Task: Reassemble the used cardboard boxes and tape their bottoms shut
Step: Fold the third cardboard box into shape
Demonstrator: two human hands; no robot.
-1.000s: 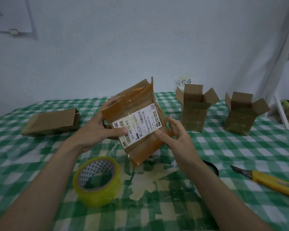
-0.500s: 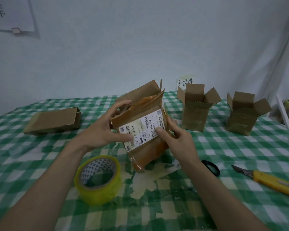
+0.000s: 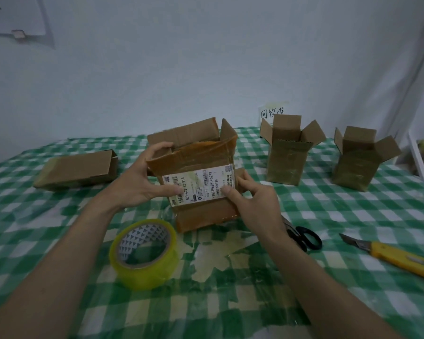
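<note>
Both hands hold the box [image 3: 201, 182] at table centre, upright, top flaps open, white shipping label [image 3: 198, 185] facing the camera. Left hand [image 3: 142, 182] grips the box's left side: fingers curled over the top left edge, thumb pressed on the label. Right hand [image 3: 252, 194] grips the right side: thumb on the label's lower right corner, fingers wrapped round the far side. Whether the box bottom touches the table [image 3: 353, 216] can't be told.

Tape roll [image 3: 143, 253] at 7 o'clock of the box, near it, lying on the green checked cloth. Scissors [image 3: 301, 234] at 4 o'clock, partly under the right wrist. Yellow knife [image 3: 397, 258], blade out, farther right at 4 o'clock. Flat box [image 3: 76, 168] at 9 o'clock, lying on its side. Two upright boxes with open flaps at 2–3 o'clock: nearer one [image 3: 288, 155], far one [image 3: 357, 162]. Paper sign [image 3: 272, 113] behind the nearer one, on the wall.
</note>
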